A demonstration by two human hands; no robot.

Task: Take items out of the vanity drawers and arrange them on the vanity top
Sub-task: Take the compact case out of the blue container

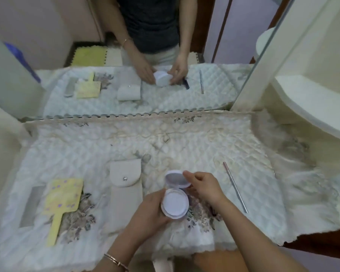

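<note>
A round white compact hangs a little above the quilted vanity top, near its front edge. My left hand grips the base of the compact from the left. My right hand pinches the raised lid, which stands open and shows a small mirror inside. On the cloth lie a yellow hand mirror at the left, a beige snap pouch in the middle and a thin silver stick at the right.
A grey flat strip lies left of the yellow mirror. A large wall mirror stands behind the vanity top and repeats the scene. A cream curved shelf rises at the right. The cloth hangs over the front edge.
</note>
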